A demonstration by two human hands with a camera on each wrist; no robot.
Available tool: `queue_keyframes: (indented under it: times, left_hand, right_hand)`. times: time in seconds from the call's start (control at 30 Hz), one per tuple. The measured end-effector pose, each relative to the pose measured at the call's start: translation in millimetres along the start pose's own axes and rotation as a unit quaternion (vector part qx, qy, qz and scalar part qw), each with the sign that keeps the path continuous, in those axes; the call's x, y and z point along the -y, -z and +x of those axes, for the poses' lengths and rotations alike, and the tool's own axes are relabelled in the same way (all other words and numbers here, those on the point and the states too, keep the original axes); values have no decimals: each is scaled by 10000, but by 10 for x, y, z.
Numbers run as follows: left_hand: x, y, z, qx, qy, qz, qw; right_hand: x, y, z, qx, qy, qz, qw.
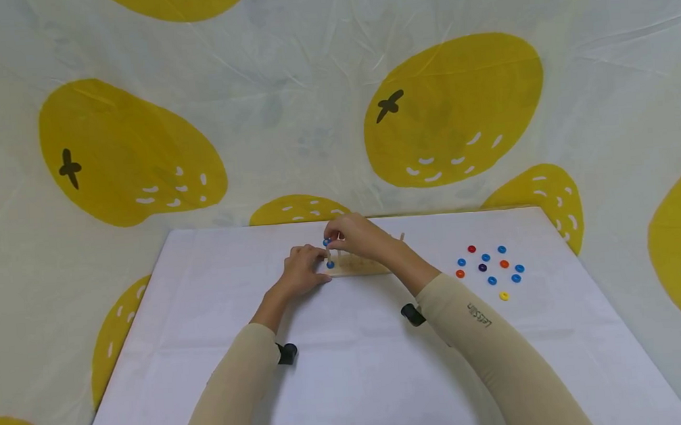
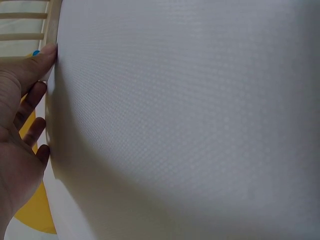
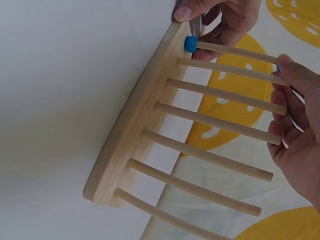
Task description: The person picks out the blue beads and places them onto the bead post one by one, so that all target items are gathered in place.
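Observation:
A wooden peg board (image 3: 135,120) with several upright pegs stands near the far side of the table. One blue ring (image 3: 190,44) sits at the foot of its leftmost peg (image 3: 235,51). At that peg's top, my right hand (image 1: 358,236) pinches another blue ring (image 1: 327,242) between thumb and fingers; the fingers hide most of it, so I cannot tell whether the peg is through it. My left hand (image 1: 304,271) grips the board's left end, thumb at the front edge. In the left wrist view, the left thumb (image 2: 37,62) touches the board's edge.
Loose rings lie scattered to the right on the white table (image 1: 352,376): several blue ones, a red ring (image 1: 471,249), orange ones, a dark purple ring (image 1: 483,268) and a yellow ring (image 1: 504,296). A cloth with yellow fruit shapes (image 1: 458,112) hangs behind the table.

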State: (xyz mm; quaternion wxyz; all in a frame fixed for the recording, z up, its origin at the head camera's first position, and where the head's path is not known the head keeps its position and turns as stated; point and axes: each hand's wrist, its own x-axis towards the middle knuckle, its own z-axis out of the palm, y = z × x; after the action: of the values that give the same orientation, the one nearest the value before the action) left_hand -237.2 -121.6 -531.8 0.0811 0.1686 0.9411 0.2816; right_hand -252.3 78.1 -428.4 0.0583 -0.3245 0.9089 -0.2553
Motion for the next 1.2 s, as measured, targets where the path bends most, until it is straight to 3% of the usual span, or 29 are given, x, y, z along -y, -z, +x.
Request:
queue_keyframes:
  times: [1.2]
  left_hand:
    - [11,-12,9,30,22,53,10000]
  right_hand:
    - [-9,-17,-46,-133,-28,-15,9999]
